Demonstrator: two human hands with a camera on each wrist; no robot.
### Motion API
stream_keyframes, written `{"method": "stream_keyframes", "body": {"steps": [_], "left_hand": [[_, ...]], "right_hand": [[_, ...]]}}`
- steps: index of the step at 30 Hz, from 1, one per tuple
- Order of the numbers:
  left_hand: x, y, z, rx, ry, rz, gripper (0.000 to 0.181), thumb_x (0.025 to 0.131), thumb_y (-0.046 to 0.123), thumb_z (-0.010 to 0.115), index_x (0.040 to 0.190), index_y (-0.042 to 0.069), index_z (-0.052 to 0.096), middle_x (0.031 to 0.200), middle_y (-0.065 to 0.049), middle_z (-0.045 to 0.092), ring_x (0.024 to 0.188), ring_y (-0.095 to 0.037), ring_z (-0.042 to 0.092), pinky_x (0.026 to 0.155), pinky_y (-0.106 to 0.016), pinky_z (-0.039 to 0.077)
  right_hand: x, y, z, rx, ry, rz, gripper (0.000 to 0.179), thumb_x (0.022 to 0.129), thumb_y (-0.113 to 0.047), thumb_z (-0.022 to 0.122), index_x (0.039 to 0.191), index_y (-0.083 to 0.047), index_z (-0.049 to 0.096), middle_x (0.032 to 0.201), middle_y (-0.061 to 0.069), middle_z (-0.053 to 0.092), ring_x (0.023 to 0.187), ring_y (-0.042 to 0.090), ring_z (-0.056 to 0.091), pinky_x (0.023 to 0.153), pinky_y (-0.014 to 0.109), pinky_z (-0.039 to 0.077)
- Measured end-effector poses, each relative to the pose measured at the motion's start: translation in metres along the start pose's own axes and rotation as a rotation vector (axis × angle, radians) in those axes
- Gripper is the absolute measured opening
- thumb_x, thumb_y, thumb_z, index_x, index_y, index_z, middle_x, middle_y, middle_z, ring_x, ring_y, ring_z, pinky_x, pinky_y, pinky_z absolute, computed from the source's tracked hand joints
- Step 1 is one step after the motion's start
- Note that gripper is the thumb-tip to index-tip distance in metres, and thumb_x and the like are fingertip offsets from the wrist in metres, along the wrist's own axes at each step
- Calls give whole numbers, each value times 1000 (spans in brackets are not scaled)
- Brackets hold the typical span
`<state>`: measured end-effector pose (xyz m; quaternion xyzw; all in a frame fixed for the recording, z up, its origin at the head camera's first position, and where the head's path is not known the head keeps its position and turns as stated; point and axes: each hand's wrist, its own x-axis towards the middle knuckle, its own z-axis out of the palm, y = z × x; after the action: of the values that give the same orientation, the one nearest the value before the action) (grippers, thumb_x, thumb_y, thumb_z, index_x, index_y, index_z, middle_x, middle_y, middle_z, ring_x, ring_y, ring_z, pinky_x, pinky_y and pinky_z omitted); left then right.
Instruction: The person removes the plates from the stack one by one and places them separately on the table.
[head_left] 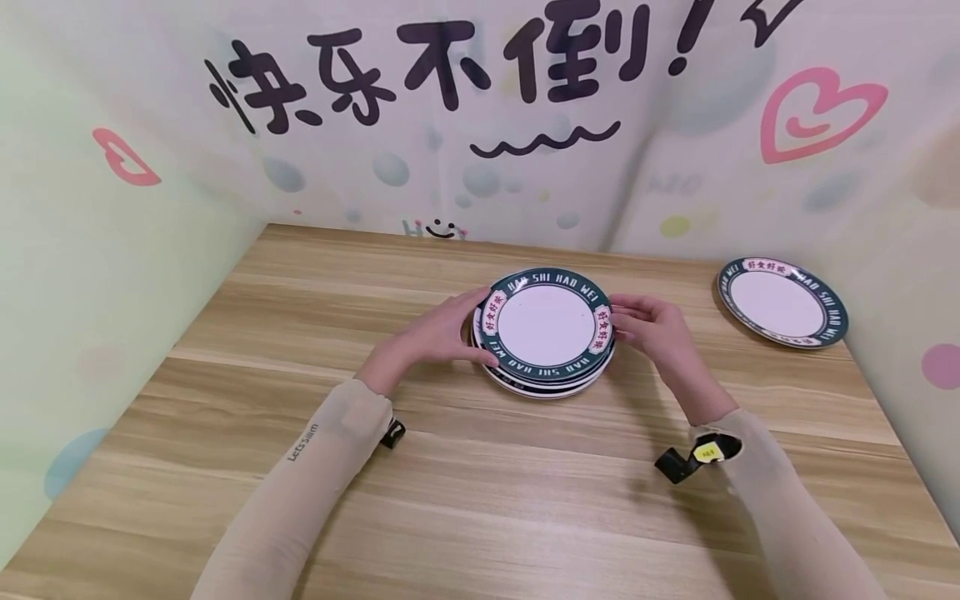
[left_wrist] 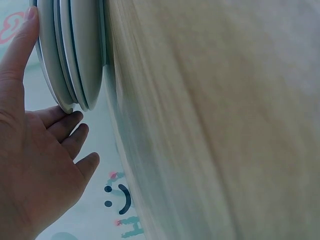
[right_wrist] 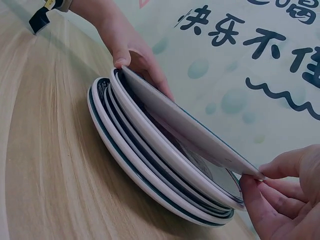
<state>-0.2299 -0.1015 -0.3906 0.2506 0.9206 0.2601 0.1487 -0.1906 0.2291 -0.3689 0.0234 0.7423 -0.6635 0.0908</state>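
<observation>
A stack of round plates stands on the wooden table, their rims dark green. The top plate has a white centre and pink labels with lettering on its rim. My right hand pinches this top plate's right edge between thumb and fingers. In the right wrist view, that side is tilted up off the stack, while the opposite side stays low by the plates beneath. My left hand spreads around the stack's left side, thumb at the near rim and fingers toward the far rim. Its fingertips touch the plate edge.
Another plate of the same pattern lies at the table's right edge; a second rim shows under it. A printed cloth with large lettering hangs behind the wooden table. Dark straps hang at both wrists.
</observation>
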Motion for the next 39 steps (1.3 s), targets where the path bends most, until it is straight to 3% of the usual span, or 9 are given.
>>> {"method": "stream_keyframes", "body": {"steps": [7,14,25,39], "left_hand": [[-1,1,-1,4,-12,-29,121,73,67,77,162,19,12,169,-3,17,155,-26,18,126,-46,23],[-1,2,-1,13,-13,-33,120,73,66,77,162,19,11,169,-3,16,155,-26,18,126,-45,22],[-3,4,-2,8,-15,-31,119,74,64,78,162,18,12,168,-4,17,155,-27,18,126,-46,22],[-1,2,-1,4,-6,-15,119,74,64,78,162,19,13,168,-4,18,155,-26,19,126,-45,23]], "right_hand": [[1,0,-5,-66,-32,67,53,100,-16,60,143,9,43,89,-19,68,81,-3,65,79,18,59],[2,0,-6,-36,-31,99,53,99,-13,61,143,10,42,89,-17,67,79,-1,65,76,17,60],[1,-5,-6,-78,11,88,52,99,-15,61,143,6,45,92,-17,66,80,-1,65,81,21,60],[0,-9,-9,-59,24,75,52,99,-12,59,144,9,43,87,-18,67,78,-2,65,76,17,60]]}}
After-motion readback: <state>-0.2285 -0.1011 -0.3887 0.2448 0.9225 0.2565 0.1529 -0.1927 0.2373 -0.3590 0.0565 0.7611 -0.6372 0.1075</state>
